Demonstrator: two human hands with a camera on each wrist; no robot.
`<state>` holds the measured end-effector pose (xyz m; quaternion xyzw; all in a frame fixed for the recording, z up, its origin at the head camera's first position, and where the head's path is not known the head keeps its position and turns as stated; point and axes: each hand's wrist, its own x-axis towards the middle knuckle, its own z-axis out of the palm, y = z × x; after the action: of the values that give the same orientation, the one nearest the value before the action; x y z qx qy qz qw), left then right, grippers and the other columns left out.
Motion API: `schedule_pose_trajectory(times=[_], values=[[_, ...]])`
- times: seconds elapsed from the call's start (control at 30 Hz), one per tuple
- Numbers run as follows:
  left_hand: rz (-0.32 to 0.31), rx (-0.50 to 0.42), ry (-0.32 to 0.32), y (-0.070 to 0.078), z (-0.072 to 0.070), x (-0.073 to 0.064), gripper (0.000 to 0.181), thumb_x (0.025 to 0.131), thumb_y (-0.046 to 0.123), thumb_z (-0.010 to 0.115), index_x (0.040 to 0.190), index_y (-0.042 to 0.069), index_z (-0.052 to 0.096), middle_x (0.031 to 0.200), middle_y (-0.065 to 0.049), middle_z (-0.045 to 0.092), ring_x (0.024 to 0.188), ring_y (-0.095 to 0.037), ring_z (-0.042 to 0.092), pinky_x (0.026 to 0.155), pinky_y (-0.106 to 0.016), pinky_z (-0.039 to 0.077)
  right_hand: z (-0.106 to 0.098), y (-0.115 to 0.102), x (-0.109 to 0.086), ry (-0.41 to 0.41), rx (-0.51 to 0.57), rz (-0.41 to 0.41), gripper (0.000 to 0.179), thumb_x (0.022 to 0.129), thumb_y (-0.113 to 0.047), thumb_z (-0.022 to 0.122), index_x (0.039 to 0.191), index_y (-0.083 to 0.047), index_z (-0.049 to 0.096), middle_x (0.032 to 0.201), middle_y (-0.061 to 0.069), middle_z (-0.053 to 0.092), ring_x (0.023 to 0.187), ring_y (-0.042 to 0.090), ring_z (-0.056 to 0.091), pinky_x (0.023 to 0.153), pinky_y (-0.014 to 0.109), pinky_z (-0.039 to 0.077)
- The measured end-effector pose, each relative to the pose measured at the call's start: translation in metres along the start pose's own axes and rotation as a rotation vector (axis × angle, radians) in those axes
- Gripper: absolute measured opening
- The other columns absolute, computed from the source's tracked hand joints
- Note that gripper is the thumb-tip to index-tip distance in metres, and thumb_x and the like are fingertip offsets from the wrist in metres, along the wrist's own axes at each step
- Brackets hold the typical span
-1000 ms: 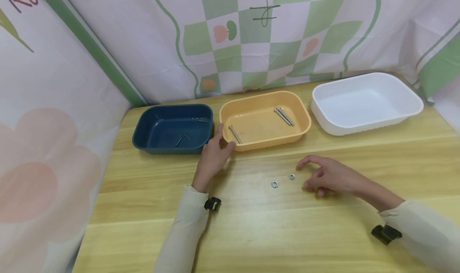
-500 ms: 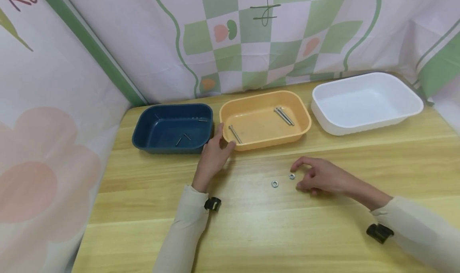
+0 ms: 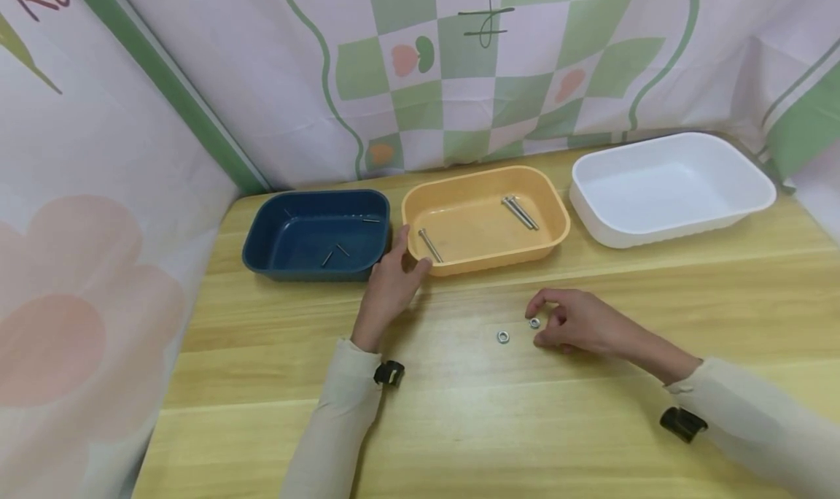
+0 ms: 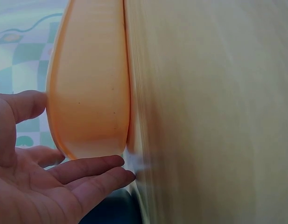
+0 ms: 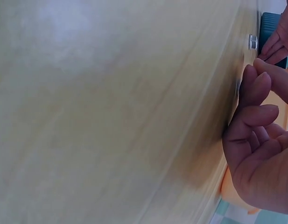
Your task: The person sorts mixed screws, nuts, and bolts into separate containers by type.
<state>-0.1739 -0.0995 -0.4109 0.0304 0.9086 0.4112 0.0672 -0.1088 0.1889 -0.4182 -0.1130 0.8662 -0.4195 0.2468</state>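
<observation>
In the head view my left hand (image 3: 391, 286) is at the left front corner of the yellow tray (image 3: 488, 260). The left wrist view shows its thumb at the tray's rim and its other fingers stretched along the outside. On the table, my right hand (image 3: 584, 322) has its thumb and index finger on either side of a small metal nut (image 3: 534, 323), with a gap between the fingertips. A second nut (image 3: 502, 337) lies just to the left. Inside the yellow tray are a single screw (image 3: 430, 245) near my left hand and a group of screws (image 3: 520, 212) at the right.
Left of the yellow tray stands a dark blue tray (image 3: 308, 274) with several short thin metal pins (image 3: 327, 259) in it. A white tray (image 3: 669, 230) stands at the back right. Behind them hangs a patterned cloth (image 3: 466, 105).
My right hand has moved left toward the nearer nut, and its thumb and index finger now stand around it. The left hand stays at the yellow tray.
</observation>
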Motion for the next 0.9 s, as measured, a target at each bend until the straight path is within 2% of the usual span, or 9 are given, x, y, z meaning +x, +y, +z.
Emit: schedule_pose_trajectory(times=[0.4, 0.9], values=[[0.009, 0.002, 0.006, -0.0003, 0.0008, -0.0003, 0.071, 0.084, 0.051, 0.048, 0.143, 0.028, 0.017, 0.137, 0.001, 0.037, 0.122, -0.017, 0.034, 0.093, -0.043, 0.032, -0.0044, 0.0008, -0.0020, 0.016, 0.026, 0.071, 0.039, 0.072, -0.017, 0.073, 0.105, -0.009, 0.054, 0.063, 0.008, 0.059, 0.052, 0.020, 0.052, 0.046, 0.028, 0.040], [0.028, 0.026, 0.023, -0.0017, 0.0002, 0.0003, 0.072, 0.083, 0.053, 0.049, 0.143, 0.028, 0.017, 0.134, 0.004, 0.040, 0.123, -0.021, 0.034, 0.094, -0.044, 0.030, -0.0076, 0.0059, -0.0025, 0.033, 0.037, 0.062, 0.039, 0.074, -0.020, 0.071, 0.107, -0.009, 0.053, 0.062, 0.008, 0.057, 0.050, 0.019, 0.048, 0.043, 0.025, 0.037]])
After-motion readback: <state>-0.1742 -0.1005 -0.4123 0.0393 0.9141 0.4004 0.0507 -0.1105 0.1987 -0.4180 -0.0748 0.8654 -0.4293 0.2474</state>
